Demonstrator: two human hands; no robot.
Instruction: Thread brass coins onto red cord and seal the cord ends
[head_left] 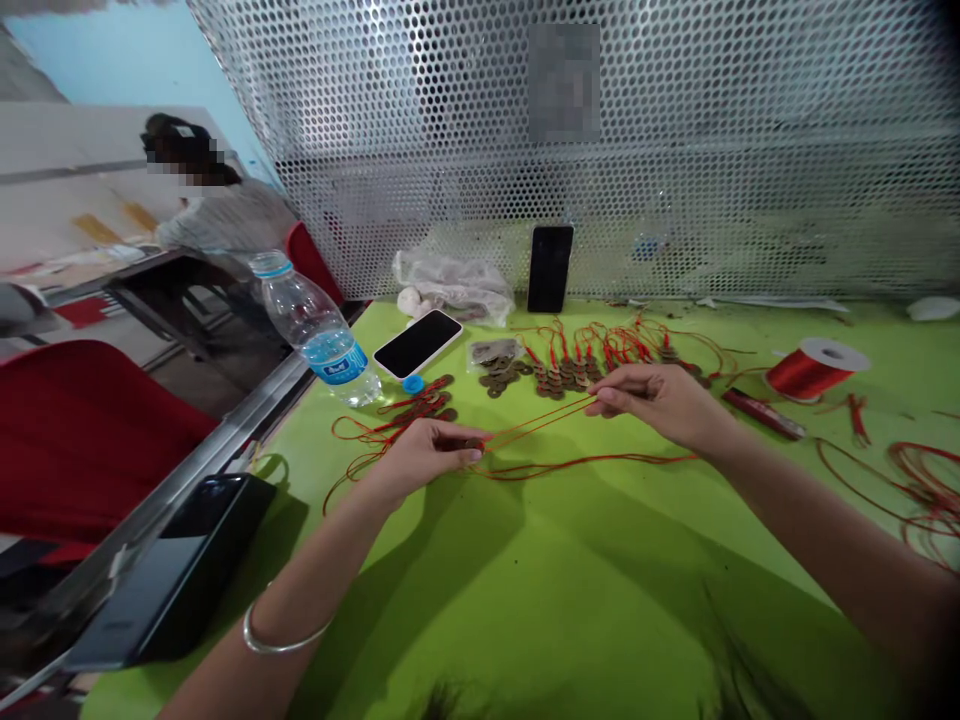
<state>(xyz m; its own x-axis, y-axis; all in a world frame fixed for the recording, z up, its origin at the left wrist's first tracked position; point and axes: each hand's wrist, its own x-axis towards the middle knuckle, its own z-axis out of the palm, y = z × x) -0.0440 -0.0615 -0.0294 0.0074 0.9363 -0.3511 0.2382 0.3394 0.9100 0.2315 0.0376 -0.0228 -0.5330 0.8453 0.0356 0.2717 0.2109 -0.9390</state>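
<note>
My left hand (pixel 424 458) pinches a dark round coin between thumb and fingers, over the green table. From it a doubled red cord (pixel 536 418) runs taut up to my right hand (pixel 649 400), whose thumb and fingertips are closed on its other end. Loose tails of the red cord trail along the table below both hands. Beyond my left hand lie coins strung on red cord (pixel 427 405). A loose pile of coins (pixel 501 375) sits farther back, beside a row of coin strings (pixel 562 375) with red cords.
A tilted water bottle (pixel 330 340), its blue cap (pixel 413 383) and a white-edged phone (pixel 418 343) are at left. Another phone (pixel 550 270) leans on the perforated metal panel. At right are a red thread spool (pixel 814 370) and tangled cord (pixel 926 485). Another person (pixel 225 220) sits at left.
</note>
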